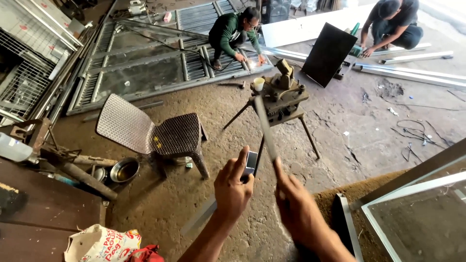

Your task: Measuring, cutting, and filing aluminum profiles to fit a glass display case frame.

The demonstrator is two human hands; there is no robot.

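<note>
A steel bowl [124, 170] sits on the dirt floor [228, 121] beside the brown woven chair [155, 133]; what it holds cannot be told. A pale cup [258, 84] stands on the three-legged metal stand [281, 97], contents hidden. A printed sack [102, 245] lies at the lower edge. The left hand [233, 189] pinches a short piece of rectangular metal tube [250, 164], its open hollow end showing, grey and shiny. The right hand [296, 206], blurred, is closed round a long flat metal strip [265, 127] rising toward the stand
</note>
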